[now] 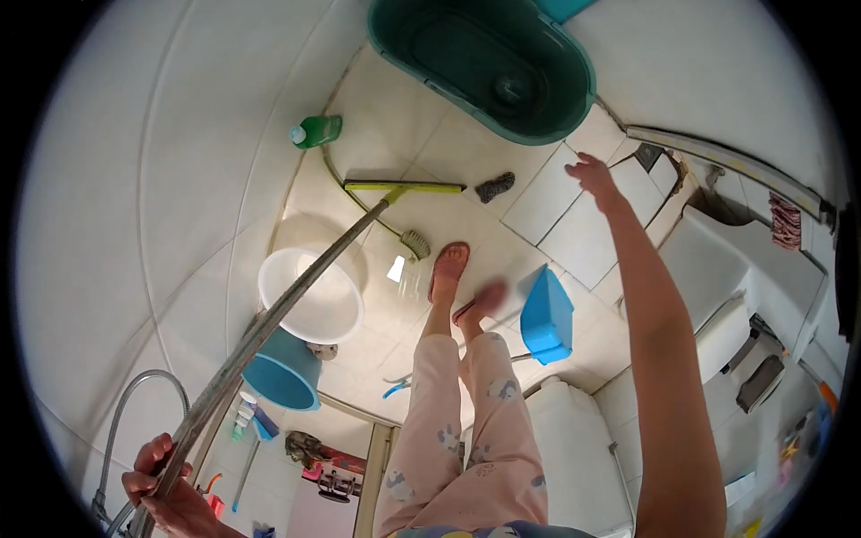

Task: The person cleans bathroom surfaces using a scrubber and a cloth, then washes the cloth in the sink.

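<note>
A long-handled floor squeegee (296, 291) slants across the view. My left hand (170, 484) is wrapped around its grey pole at the lower left. Its yellow-green blade (404, 187) lies against the tiled floor. My right hand (594, 177) reaches out with fingers apart and nothing in them, near the big green tub (538, 125) but not visibly touching it. Between blade and tub lies a dark crumpled cloth (495, 186). A scrub brush (415, 244) rests near my slippered feet, one blurred. On the left, a green bottle (320, 132) lies by the wall.
A white basin (312, 300) and a blue bucket (287, 372) stand along the left. A blue dustpan (547, 318) is right of my legs. The toilet (708, 269) fills the right side. A shower hose (121, 403) curves by the left wall.
</note>
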{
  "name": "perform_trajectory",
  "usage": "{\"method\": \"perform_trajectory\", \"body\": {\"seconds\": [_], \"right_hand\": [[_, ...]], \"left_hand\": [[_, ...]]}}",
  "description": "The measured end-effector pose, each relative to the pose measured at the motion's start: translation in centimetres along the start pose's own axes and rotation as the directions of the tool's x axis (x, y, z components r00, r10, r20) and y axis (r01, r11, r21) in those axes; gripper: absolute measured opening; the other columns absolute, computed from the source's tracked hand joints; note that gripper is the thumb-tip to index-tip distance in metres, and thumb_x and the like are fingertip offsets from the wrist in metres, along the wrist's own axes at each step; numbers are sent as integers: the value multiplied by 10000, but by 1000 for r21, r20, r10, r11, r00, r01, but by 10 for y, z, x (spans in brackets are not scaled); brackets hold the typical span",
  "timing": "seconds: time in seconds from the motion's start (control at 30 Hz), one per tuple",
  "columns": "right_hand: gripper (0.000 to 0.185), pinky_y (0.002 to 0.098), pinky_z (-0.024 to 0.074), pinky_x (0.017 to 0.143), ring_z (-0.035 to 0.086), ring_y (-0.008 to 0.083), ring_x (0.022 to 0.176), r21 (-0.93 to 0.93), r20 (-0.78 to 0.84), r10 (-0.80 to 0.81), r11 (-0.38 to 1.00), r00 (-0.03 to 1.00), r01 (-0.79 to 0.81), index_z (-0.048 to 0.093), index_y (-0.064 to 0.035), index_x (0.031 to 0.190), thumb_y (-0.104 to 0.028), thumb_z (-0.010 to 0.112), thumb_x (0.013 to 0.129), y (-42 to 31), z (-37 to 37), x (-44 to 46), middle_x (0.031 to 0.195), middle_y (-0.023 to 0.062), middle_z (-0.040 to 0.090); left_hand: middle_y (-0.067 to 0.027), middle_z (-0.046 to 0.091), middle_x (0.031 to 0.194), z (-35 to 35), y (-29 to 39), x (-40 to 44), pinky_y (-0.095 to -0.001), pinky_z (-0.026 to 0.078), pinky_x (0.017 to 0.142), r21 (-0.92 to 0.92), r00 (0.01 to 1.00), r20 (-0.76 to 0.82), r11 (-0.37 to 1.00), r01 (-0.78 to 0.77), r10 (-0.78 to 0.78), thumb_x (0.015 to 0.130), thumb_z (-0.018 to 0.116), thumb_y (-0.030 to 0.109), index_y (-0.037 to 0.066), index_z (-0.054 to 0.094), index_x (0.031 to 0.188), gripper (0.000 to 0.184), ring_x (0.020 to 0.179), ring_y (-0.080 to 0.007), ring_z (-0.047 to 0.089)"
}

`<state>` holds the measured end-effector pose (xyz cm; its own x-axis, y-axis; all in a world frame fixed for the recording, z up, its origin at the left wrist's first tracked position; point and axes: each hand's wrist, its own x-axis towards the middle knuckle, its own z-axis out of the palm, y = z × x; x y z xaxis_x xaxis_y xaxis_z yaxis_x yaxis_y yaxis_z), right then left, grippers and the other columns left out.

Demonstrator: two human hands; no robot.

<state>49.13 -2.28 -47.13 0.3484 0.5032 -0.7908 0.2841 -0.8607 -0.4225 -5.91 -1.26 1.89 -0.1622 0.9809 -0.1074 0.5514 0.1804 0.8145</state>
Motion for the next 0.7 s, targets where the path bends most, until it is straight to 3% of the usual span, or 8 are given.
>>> {"method": "perform_trajectory", "body": {"seconds": [0.13,0.17,0.2,0.23,0.33,0.37,0.57,0.7], "right_hand": [[521,322,428,837,570,136,958,426,271,-244,898,931,112,437,-91,1282,-227,597,805,27,46,-45,1073,24,603],[497,319,433,835,585,145,938,520,307,-162,854,938,-23,448,-90,1268,-213,593,808,13,63,-77,1050,23,613],[313,252,514,654,617,139,860,574,288,-86,813,954,-100,545,-5,1101,-39,590,793,-3,75,-111,959,57,640],[334,236,506,652,616,127,838,489,390,-14,850,921,-194,535,-15,1132,-77,588,808,11,89,-125,914,46,645],[260,263,499,655,630,131,735,108,296,-278,960,914,257,606,-50,1064,-133,551,824,107,138,-163,852,91,652],[274,265,502,643,631,139,728,112,350,-113,991,930,78,592,-31,1079,-129,540,828,77,116,-206,844,97,653],[298,233,476,529,608,123,648,282,310,107,939,945,-199,558,-49,1113,-72,565,816,151,70,-281,811,63,642],[281,240,480,547,604,123,642,375,163,85,916,983,-141,561,-49,1096,-50,525,817,192,37,-297,803,70,643]], "left_hand": [[-179,585,1099,-7,-8,-3,-181,370,590,200,972,-219,971,131,-86,914,459,353,126,513,960,239,1044,-234,562],[-178,598,1093,17,11,2,-282,513,771,188,996,-1,979,85,-86,902,508,319,135,559,938,194,1049,-293,580],[-189,598,1085,28,12,4,-302,515,791,197,998,25,979,50,-56,903,507,315,119,554,958,209,1042,-294,583],[-199,598,1076,37,9,3,-322,517,812,206,999,49,978,13,-24,903,507,311,103,549,977,225,1036,-295,585],[-237,594,1057,53,15,6,-364,513,856,182,1000,-4,983,25,-25,912,492,279,47,536,1031,264,1023,-311,589],[-230,595,1071,57,18,9,-315,540,779,169,999,32,985,-27,21,914,492,260,36,529,1061,271,1011,-304,597],[-163,625,1051,81,43,55,-261,526,723,75,996,-38,994,-76,79,932,478,246,0,560,1092,305,959,-215,622],[-145,637,1017,118,57,91,-260,520,726,155,994,79,984,-84,73,908,520,269,-27,556,1071,339,899,-187,632]]}}
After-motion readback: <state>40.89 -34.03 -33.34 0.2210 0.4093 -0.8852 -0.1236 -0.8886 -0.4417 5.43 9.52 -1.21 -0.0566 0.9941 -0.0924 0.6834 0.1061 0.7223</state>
